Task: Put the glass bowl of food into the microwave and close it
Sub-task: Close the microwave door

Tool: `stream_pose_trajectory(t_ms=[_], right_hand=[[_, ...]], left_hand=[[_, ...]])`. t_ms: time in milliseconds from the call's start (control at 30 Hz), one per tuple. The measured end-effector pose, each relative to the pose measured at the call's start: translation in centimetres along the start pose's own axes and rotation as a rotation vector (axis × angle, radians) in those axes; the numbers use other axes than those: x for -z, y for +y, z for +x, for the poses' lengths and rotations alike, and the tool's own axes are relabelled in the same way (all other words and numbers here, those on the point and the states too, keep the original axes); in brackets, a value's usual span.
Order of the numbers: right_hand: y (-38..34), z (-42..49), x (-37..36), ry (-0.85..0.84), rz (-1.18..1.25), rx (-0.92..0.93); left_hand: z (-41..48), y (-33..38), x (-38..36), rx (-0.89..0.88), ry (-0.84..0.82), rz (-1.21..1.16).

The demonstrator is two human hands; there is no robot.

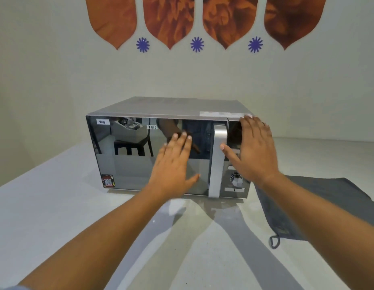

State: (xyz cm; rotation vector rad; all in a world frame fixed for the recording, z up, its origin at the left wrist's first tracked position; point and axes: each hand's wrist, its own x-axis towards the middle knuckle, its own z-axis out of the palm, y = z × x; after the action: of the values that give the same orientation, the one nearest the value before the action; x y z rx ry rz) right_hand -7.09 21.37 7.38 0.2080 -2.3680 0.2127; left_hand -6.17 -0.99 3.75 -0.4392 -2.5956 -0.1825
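Mirrored microwave door, bowl unseen.

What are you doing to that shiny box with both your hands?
That shiny box is a microwave on a white counter. Its mirrored door looks shut, so nothing inside can be seen, and no glass bowl shows anywhere. The person's left hand is spread flat in front of the door. The right hand is open over the control panel, next to the silver handle. A grey cloth lies to the right of the microwave.

Even soft light, mirror glare, forked shadows, wide-angle bowing.
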Motion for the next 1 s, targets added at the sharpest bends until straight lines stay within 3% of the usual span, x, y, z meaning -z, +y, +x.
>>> stream_pose_trajectory(t_ms=[67, 267, 467, 767, 1000], right_hand=[[-1.5, -3.4, -1.5, -0.015, 0.086, -0.039], [-5.4, -14.2, -5.3, -0.32, 0.275, -0.3], [-6.7, -19.3, -6.5, -0.626, 0.178, -0.23], [-7.7, -19.6, -6.1, -0.68, 0.077, -0.215], [-8.2, -19.7, -4.2, -0.61, 0.325, -0.327]], left_hand=[[-3.4, -0.1, -2.3, 0.03, -0.098, -0.061], [-11.9, -2.1, -7.2, 0.153, -0.281, -0.17], [-15.2, -3.6, -7.5, 0.125, -0.418, -0.216], [-16.4, -3.4, -6.7, 0.104, -0.422, -0.212], [-16.3, -3.7, -6.2, 0.114, -0.457, -0.274]])
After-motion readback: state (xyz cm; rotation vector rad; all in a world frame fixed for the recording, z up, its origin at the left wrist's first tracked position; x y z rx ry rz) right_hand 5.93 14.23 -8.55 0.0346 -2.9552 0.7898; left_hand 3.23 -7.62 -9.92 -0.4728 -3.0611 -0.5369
